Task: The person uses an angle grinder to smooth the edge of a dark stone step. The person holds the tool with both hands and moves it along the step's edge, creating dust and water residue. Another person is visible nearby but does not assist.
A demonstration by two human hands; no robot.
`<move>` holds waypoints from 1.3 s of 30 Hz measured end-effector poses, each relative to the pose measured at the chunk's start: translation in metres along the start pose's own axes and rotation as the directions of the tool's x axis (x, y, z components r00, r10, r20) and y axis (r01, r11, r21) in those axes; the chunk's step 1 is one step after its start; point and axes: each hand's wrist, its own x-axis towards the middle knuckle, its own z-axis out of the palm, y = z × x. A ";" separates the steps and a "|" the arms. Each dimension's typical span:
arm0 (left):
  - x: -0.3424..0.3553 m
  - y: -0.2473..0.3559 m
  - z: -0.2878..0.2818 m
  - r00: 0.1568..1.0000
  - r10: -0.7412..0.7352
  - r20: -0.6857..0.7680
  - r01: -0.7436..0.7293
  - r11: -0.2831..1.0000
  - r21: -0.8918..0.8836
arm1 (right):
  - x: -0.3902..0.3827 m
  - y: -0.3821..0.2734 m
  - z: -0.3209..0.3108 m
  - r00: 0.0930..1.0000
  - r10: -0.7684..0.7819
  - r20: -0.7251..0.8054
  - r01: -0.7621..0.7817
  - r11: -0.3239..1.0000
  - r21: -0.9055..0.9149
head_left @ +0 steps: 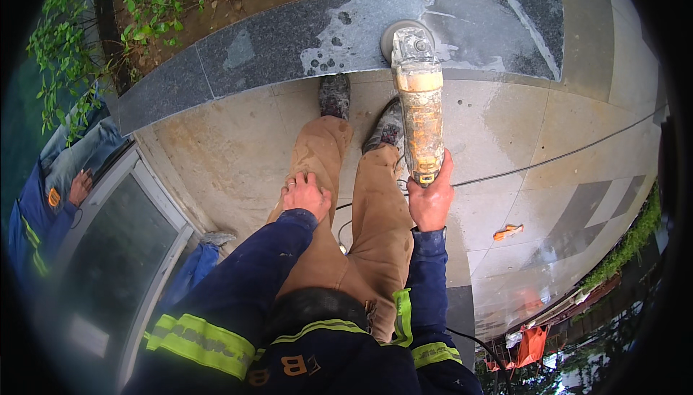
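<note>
A dusty, yellow-and-white angle grinder (421,124) is gripped at its rear end by my right hand (431,203). The grinder points away from me, and its round disc (390,38) lies over the top of the grey stone curb (267,52). Pale wet slurry smears the stone around the disc. I cannot tell whether the disc is spinning. My left hand (307,196) rests on the left leg of my tan trousers (321,153), fingers apart and holding nothing.
A black cable (563,158) crosses the tiled floor (498,128) on the right. An orange scrap (508,232) lies there too. Leafy branches (148,5) overhang the curb at upper left, above muddy soil. A framed glass panel (123,250) stands at left, showing a person's hand (80,187).
</note>
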 end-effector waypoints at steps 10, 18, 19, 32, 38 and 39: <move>0.002 0.000 0.001 1.000 -0.013 0.003 0.013 1.000 -0.004 | -0.046 0.005 0.004 0.994 0.087 0.070 -0.087 0.996 -0.008; 0.001 0.000 0.001 1.000 -0.008 0.003 0.008 1.000 -0.001 | -0.048 0.011 0.010 0.995 0.098 0.026 -0.097 0.995 -0.028; 0.002 0.001 0.000 1.000 -0.007 0.004 0.007 1.000 0.003 | -0.050 0.011 0.013 0.993 0.110 0.038 -0.108 0.993 -0.042; 0.002 0.000 0.002 1.000 -0.003 0.009 0.003 1.000 0.009 | -0.062 0.016 0.020 0.986 0.158 0.053 -0.159 0.987 0.019; 0.003 0.003 -0.003 1.000 0.002 0.026 -0.002 1.000 0.017 | -0.072 0.018 0.023 0.969 0.228 0.091 -0.231 0.973 0.020; 0.004 0.002 -0.003 0.999 0.000 0.037 -0.001 1.000 0.024 | -0.072 0.018 0.023 0.973 0.218 0.080 -0.221 0.975 0.036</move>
